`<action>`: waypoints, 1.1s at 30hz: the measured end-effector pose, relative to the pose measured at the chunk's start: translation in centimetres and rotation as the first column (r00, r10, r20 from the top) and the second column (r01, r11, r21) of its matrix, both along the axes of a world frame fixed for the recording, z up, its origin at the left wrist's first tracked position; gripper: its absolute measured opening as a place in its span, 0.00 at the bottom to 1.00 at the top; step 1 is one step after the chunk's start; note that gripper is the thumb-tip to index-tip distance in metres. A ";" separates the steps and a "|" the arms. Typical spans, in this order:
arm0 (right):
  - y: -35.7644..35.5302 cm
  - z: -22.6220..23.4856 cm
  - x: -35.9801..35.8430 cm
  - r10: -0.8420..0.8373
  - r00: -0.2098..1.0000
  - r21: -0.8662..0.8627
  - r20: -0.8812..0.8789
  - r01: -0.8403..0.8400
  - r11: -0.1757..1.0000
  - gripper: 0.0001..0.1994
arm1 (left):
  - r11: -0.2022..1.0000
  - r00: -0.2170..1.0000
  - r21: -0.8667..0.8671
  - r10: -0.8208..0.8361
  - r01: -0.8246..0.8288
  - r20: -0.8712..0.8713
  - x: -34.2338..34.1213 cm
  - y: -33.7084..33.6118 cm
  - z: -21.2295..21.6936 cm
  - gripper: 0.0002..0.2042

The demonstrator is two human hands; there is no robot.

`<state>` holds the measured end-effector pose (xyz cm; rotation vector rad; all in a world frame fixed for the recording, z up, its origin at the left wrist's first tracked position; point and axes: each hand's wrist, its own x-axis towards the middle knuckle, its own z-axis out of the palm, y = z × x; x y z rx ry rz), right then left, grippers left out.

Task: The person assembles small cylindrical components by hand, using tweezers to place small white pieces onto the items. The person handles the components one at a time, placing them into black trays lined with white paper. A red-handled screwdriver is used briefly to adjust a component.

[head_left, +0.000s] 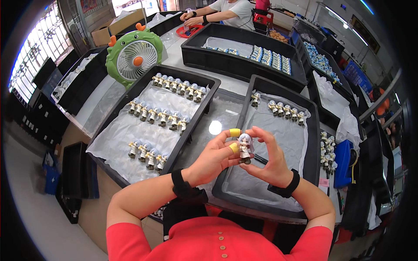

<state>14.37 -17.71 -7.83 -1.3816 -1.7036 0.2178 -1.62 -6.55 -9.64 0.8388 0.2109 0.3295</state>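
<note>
Both my hands hold one small figurine [245, 149] upright, with pale hair, a white dress and dark boots. My left hand [216, 154], with yellow finger cots on two fingers, grips its left side. On the other side, my right hand [271, 158] curves round it, fingertips at the head and thumb by the feet. Beneath them lies a black tray [314, 143] lined with white sheet, with a short row of like figurines [286, 112] at its far end. A dark pen-like tool [260, 159] shows behind my right fingers. To the left, another black tray [102, 138] holds rows of figurines [159, 115].
A green fan [137, 58] stands beyond the left tray. Farther back, a black tray [196, 55] holds blue-and-white pieces. At right are more figurines [327, 152] and a blue bin [344, 163]. Across the table, a person [230, 13] handles something over a red ring-shaped item [190, 31].
</note>
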 end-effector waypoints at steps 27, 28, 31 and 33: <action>0.1 -1.4 -0.6 0.090 0.963 -0.067 -0.252 -0.111 0.992 0.49 | 0.947 0.990 -0.288 -0.134 0.144 0.053 0.0 -0.8 0.4 0.19; 0.0 -1.3 -0.5 0.081 0.964 -0.082 -0.252 -0.104 0.991 0.49 | 0.948 0.989 -0.284 -0.138 0.147 0.051 0.0 -0.7 0.4 0.19; 0.0 -1.3 -0.3 0.072 0.974 -0.078 -0.215 -0.091 0.993 0.48 | 0.956 0.990 -0.260 -0.136 0.137 0.024 0.2 -0.8 0.3 0.19; 0.0 -1.4 -0.3 0.075 0.967 -0.097 -0.242 -0.102 0.990 0.48 | 0.957 0.990 -0.253 -0.137 0.139 0.023 0.3 -0.7 0.3 0.19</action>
